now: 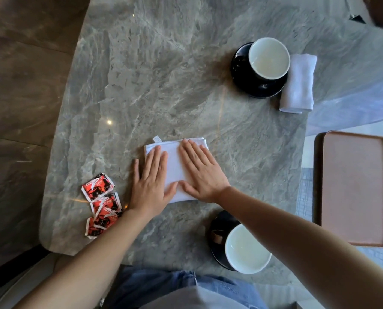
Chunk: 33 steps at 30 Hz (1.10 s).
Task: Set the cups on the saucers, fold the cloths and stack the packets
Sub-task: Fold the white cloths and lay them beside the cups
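Observation:
A folded white cloth (175, 163) lies flat in the middle of the grey marble table (163, 85). My left hand (151, 184) and my right hand (202, 172) both press on it with straight fingers. A white-lined cup (268, 58) stands on a black saucer (241, 70) at the far right, with a second folded white cloth (298, 84) beside it. Near me another cup (247, 248) sits on a black saucer (217, 228), partly hidden by my right forearm. Several red packets (101, 204) lie overlapping left of my left wrist.
A brown rectangular tray (355, 188) sits at the right, off the table's edge. The table's curved left edge borders dark brown floor (19, 108). The near edge is close to my lap.

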Available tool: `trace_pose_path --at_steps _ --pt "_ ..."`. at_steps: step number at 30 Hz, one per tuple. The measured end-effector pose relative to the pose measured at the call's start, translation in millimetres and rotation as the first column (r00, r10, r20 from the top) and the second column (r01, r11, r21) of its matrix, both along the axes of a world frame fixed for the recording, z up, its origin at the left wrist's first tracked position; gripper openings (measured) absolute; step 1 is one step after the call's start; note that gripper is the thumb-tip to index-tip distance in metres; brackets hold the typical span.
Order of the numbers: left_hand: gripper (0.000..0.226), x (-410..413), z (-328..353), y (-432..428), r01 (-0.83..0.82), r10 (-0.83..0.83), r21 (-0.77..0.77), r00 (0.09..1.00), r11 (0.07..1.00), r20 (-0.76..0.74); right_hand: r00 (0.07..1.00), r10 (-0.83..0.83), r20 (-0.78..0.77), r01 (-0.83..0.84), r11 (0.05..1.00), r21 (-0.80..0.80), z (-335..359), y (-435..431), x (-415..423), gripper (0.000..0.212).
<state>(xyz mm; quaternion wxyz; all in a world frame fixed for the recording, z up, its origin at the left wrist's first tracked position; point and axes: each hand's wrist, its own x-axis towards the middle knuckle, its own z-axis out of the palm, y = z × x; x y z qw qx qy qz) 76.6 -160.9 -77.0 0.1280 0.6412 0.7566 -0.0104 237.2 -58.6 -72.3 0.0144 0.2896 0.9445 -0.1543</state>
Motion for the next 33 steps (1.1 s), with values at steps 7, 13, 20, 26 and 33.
trace_pose_path --at_steps 7,13,20,26,33 --pt "0.078 0.2 -2.3 -0.9 0.006 -0.006 0.024 1.0 1.0 0.011 0.999 0.001 -0.053 0.0 1.0 0.01 -5.0 -0.8 2.2 0.083" --pt "0.077 0.2 0.6 -0.6 0.004 -0.004 0.041 1.0 0.999 0.005 0.999 0.002 -0.044 -0.002 1.0 0.007 -6.0 -1.0 2.9 0.082" --pt "0.075 1.4 4.0 -0.2 -0.016 0.01 0.072 0.996 0.997 0.083 0.999 0.002 -0.032 -0.003 1.0 -0.006 -2.3 -1.1 2.1 0.082" --pt "0.045 1.1 24.0 -26.3 0.051 -0.097 0.222 0.975 0.974 0.202 0.987 0.041 -0.155 -0.053 0.996 -0.074 31.1 -8.8 9.9 0.048" --pt "0.046 -2.1 36.2 -51.4 0.146 -0.171 0.111 0.947 0.983 0.272 0.968 0.128 0.214 -0.115 0.991 -0.071 44.8 -23.1 21.7 0.039"
